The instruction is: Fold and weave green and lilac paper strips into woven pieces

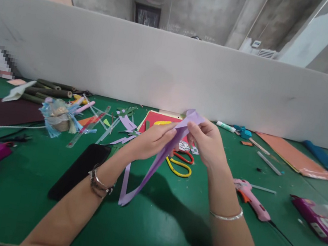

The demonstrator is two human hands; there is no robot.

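A long purple paper strip point(161, 157) is held up above the green table, its lower part hanging down in a bent loop. My left hand point(155, 140) is closed on the strip's left side, its fingertips partly hidden behind the paper. At the upper end, my right hand point(206, 140) pinches the folded strip between thumb and fingers. Below and behind the hands lie scissors with yellow handles point(178, 171) and a red-handled pair point(188, 157), both partly covered. Red paper point(156, 118) lies behind my left hand.
Left of my hands are a black phone point(80, 172), a clear ruler point(88, 127), purple scraps point(127, 122) and a blue-ribboned bundle point(60, 116). A pink glue gun point(253, 201) lies right, with a cord. Power strips point(319, 220) sit at both sides. A white partition point(160, 68) stands behind.
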